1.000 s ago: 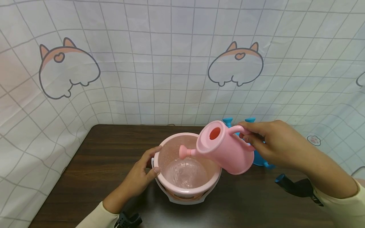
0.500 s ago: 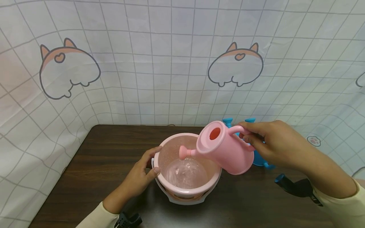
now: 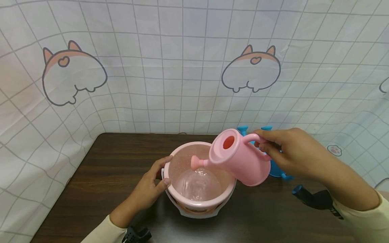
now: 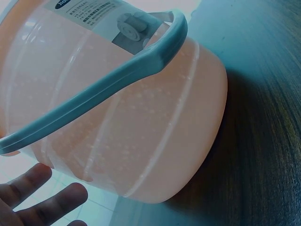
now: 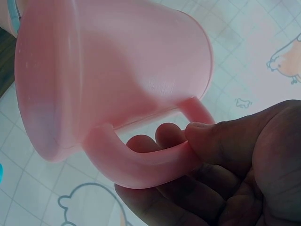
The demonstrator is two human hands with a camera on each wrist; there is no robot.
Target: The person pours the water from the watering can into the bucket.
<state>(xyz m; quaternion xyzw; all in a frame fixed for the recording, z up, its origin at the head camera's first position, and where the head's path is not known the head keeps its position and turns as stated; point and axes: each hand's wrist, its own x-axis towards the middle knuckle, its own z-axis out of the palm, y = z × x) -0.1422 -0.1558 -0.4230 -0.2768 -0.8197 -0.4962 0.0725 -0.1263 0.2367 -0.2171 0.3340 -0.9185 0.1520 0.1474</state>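
A pink bucket (image 3: 197, 204) with water (image 3: 199, 185) in it stands on the table. My left hand (image 3: 149, 185) rests at its left rim, thumb and index fingertip touching the edge; in the left wrist view other fingers (image 4: 59, 202) stretch out beside the bucket wall. With my right hand (image 3: 291, 152) I grip the handle (image 5: 141, 165) of a pink watering can (image 3: 243, 162). The can is tilted left, its sprinkler head (image 3: 197, 162) over the bucket. Rippled water lies below the spout; individual streams are hard to make out.
Blue watering cans (image 3: 276, 170) stand behind the pink one, largely hidden by it and my right hand. A grey-blue carrying handle (image 4: 117, 77) hangs against the bucket. The dark wooden table (image 3: 115, 162) backs onto a gridded cloth (image 3: 182, 84).
Ripples and bright spots on the water shift from frame to frame. Both hands, the bucket and the tilted watering can stay practically where they were.
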